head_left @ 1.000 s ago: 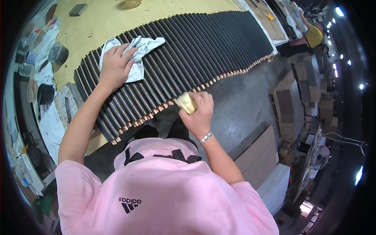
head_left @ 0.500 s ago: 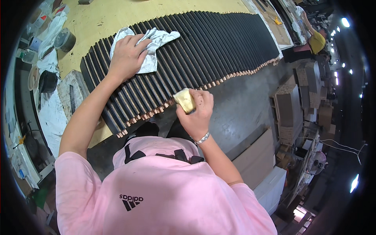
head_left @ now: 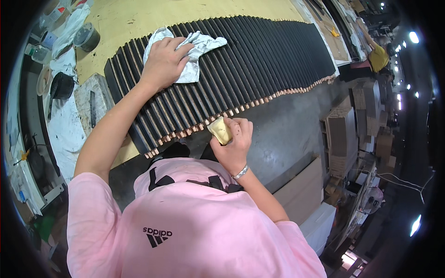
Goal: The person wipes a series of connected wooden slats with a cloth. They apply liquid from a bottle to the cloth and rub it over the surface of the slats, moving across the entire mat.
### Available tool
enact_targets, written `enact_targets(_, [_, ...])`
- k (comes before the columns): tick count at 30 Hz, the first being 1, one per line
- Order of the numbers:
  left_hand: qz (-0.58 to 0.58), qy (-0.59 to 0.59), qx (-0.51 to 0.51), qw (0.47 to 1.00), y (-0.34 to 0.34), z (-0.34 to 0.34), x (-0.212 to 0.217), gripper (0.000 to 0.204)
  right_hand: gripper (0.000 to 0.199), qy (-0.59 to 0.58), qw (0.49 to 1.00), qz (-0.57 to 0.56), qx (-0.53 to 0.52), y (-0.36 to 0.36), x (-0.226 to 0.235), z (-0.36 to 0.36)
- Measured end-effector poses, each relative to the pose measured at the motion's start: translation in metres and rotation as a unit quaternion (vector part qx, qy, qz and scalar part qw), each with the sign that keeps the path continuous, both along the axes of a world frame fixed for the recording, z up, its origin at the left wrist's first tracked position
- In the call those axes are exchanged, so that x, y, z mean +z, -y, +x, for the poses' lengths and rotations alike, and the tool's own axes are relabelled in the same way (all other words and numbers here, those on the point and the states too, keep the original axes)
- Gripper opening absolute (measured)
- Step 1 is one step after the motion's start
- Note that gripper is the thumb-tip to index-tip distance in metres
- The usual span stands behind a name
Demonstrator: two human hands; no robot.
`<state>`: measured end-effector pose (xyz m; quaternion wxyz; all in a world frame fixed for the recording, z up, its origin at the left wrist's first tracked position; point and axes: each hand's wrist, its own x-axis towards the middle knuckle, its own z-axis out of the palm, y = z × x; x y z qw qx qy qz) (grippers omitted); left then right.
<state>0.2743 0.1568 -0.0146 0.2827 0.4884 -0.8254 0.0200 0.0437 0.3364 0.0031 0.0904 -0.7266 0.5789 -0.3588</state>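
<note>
A long row of black strips [head_left: 259,55] with bare wood-coloured ends lies side by side on the worktable [head_left: 120,18]. My left hand [head_left: 163,65] presses a crumpled, stained white cloth [head_left: 206,45] onto the strips near the row's left part, its fingers curled over the cloth. In my right hand [head_left: 236,147] is a pale yellow sponge block [head_left: 219,131], pinched between thumb and fingers. The sponge is just off the strips' near ends, above the grey floor; whether it touches them I cannot tell.
Left of the row are a grey tub [head_left: 87,38], a black cup [head_left: 62,86], a clear bottle [head_left: 39,54] and a stained board [head_left: 95,99]. Cardboard stacks [head_left: 340,139] stand on the right. Another person [head_left: 378,58] is at the far right.
The view has shifted, so the table and strips appear farther right. My left hand stays on the cloth over the strips. My right hand keeps its sponge near the strips' ends.
</note>
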Motion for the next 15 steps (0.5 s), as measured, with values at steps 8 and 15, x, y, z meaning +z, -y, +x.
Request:
enact_targets(8, [0.001,-0.005,0.0,1.0,-0.002,-0.002,0.0,0.033,0.048,0.009,0.998,0.006,0.058,-0.009,0.001,0.023])
enact_targets(15, [-0.015,-0.008,0.001,1.0,-0.001,0.0,-0.002,0.034,0.05,0.009,0.997,-0.01,0.075,-0.001,0.005,0.037])
